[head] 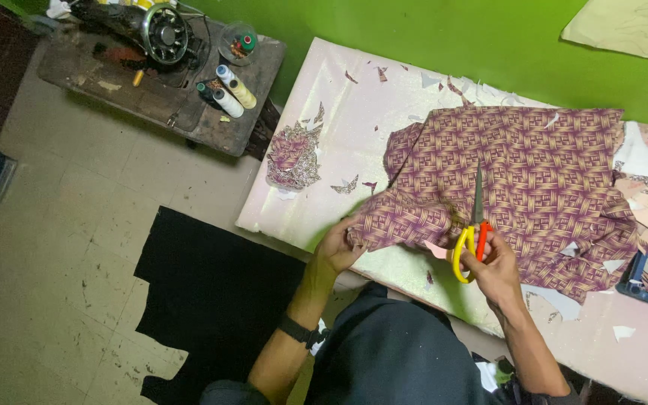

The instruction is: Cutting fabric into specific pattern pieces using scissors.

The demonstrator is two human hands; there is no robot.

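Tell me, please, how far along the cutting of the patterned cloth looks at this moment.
Some trimming looks done: small scraps lie on the pale table. In hand: the left hand grips an edge of the purple woven-pattern fabric, and the right hand holds yellow-handled scissors, blades pointing away over the cloth. Most of the piece appears uncut.

Over in the far corner a black sewing machine [160, 30] sits on a dark wooden table [256, 82], thread spools [230, 90] lying beside it. A black cloth [211, 292] sprawls across the tiled floor [76, 225]. Green wall [429, 37] behind, pale paper pattern [628, 30] pinned up. Fabric scraps [294, 156] litter the pink worktop [354, 112].
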